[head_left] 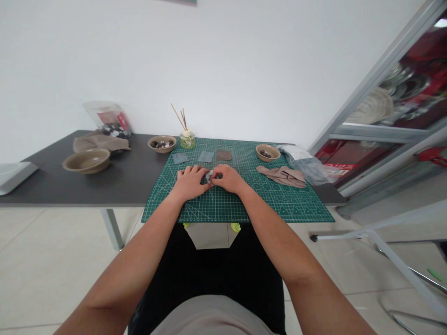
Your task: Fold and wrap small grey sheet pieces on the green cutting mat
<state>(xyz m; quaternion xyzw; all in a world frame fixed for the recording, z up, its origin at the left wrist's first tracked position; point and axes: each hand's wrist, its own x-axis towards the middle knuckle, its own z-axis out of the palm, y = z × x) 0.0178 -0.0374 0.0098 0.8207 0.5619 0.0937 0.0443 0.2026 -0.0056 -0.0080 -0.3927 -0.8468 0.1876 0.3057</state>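
A small grey-and-white piece [209, 176] lies on the green cutting mat [195, 209] between my two hands; its kind is too small to make out. My left hand [190, 183] rests on the mat, with thumb and index finger closed on the piece's left side. Fingertips of my right hand [226, 178] pinch at its right side and partly cover it. Beyond the hands are three thin flat squares: a pale grey one [180, 158], a blue-grey one [206, 157] and a brown one [224, 155].
Small stones fill a bowl [162, 144]; another bowl [267, 152] holds dark pieces. A brown cloth [282, 176] and clear plastic bag [307, 163] lie right. A reed diffuser [187, 138] stands behind. Leftward are a larger bowl [86, 161] and tipped clear container [108, 118].
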